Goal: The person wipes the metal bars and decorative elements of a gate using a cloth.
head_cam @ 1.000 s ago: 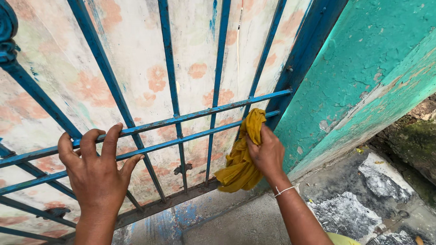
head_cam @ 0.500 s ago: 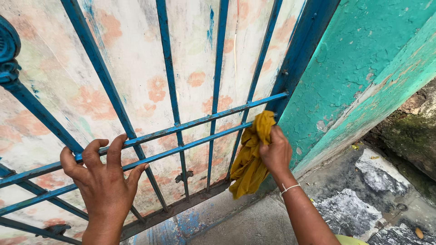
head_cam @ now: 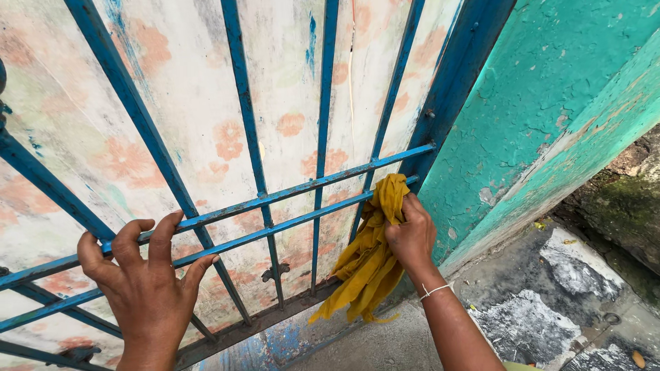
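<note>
Two hands at a blue gate, one pressing a yellow cloth to its bars.

The right hand [head_cam: 411,237] is clenched on the cloth [head_cam: 371,255] at the rail's end, seemingly touching the gate [head_cam: 240,117] frame; the left hand [head_cam: 144,282] hooks the lower rails, well apart. A green wall [head_cam: 543,103] crowds the right edge.

Soft even daylight, sharp focus

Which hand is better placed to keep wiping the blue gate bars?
Right. The right hand already presses the yellow cloth against the lower horizontal bar, while the left hand only grips the bars, holding nothing.
</note>
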